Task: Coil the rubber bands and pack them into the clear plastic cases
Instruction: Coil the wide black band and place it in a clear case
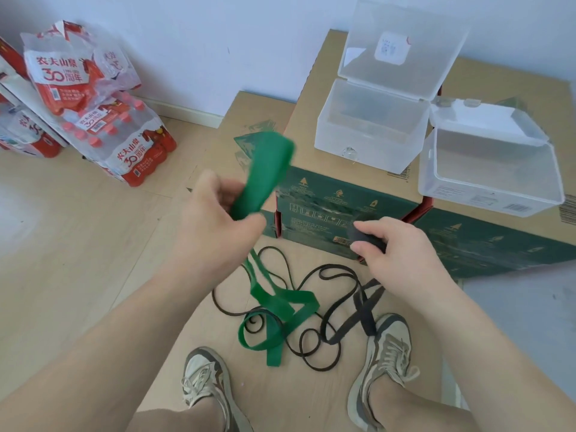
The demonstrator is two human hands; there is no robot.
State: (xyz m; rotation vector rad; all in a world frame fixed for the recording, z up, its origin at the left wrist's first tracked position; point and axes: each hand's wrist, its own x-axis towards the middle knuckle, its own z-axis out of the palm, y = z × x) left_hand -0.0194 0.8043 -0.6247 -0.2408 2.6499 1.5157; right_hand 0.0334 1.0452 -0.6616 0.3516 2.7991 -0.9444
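Observation:
My left hand (pixel 215 210) grips a wide green rubber band (pixel 268 169); its top loop sticks up blurred, and the rest trails down to the floor between my feet. In my right hand (pixel 389 247) I hold a dark grey band (pixel 364 233), pinched at one end, with its tail hanging to the floor by my right shoe. A thin black band (pixel 314 275) lies tangled on the flattened cardboard under both. Two clear plastic cases stand open and empty on a cardboard box: the left case (pixel 367 132) with its lid upright, and the right case (pixel 489 182) beside it.
The cardboard box (pixel 318 92) with green printed sides stands in front of me against a white wall. Packs of red-labelled water bottles (pixel 124 141) are stacked at the left on the wooden floor. My two shoes (pixel 205 378) rest on the flattened cardboard sheet (pixel 280 400).

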